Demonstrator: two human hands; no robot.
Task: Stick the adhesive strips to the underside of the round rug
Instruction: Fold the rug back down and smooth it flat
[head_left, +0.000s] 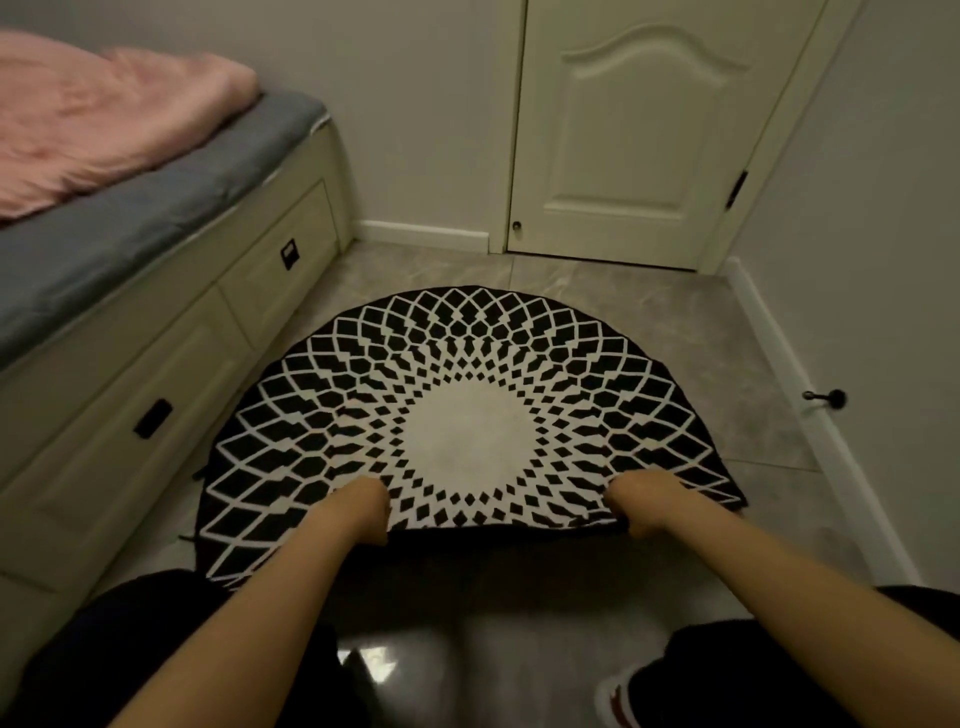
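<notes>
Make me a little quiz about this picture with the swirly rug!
1. True or false: both hands hold the near edge of the rug.
2. Which side of the rug is the bed on? A) left B) right C) behind the door
3. Fill in: the middle of the rug is a plain ____ circle.

Key
1. True: the left hand and right hand grip the lifted edge.
2. A.
3. White.
</notes>
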